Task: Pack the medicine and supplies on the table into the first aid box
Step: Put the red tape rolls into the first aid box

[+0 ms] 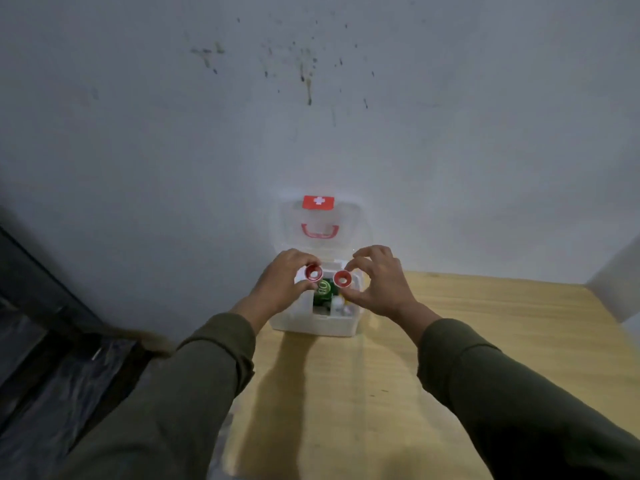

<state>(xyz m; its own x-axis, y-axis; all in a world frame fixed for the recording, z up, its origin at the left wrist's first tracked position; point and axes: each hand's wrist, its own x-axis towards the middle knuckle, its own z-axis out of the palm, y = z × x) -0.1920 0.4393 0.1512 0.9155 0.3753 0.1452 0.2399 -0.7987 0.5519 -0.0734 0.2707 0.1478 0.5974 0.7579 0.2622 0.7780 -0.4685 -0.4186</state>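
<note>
The left hand (282, 284) pinches one red tape roll (313, 273) and the right hand (375, 284) pinches another (342, 278), both just above the open first aid box (313, 322), probably to drop them in.

The first aid box (313, 323) interior is largely covered by both hands. The left hand (282, 284) hides the box's left compartments; the right hand (375, 284) hides the right rim. Each hand holds a red ring-shaped item (313, 273) (342, 278); their type cannot be determined at this size. A green item (323, 289) inside the box carries markings too small to read. White objects (341, 304) beside it are blurred and unidentifiable. The desk (485, 323) is cut off at the lower edge. Both sleeves (194, 393) run out of frame. Dark material (52, 358) at lower left is indistinct.
</note>
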